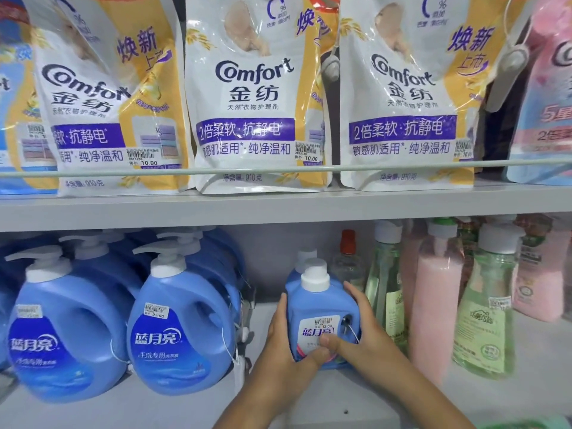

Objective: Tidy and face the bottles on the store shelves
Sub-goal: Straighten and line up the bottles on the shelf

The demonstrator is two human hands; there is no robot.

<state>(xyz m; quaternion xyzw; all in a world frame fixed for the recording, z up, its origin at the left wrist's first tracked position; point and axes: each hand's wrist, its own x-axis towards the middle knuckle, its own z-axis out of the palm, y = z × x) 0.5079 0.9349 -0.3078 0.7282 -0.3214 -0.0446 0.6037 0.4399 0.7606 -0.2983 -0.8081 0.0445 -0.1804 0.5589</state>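
Both hands, left hand (286, 342) and right hand (360, 329), wrap curled fingers around small blue 蓝月亮 bottle (318, 308), tagged 12.00.

Both hands clasped around one small bottle

The left hand (286, 342) and right hand (360, 331) reach forward on bare forearms, fingers wrapped round opposite sides of the small blue bottle (318, 314). Both thumbs cross its front, tips nearly meeting below the label; the right fingertips curl behind its shoulder.
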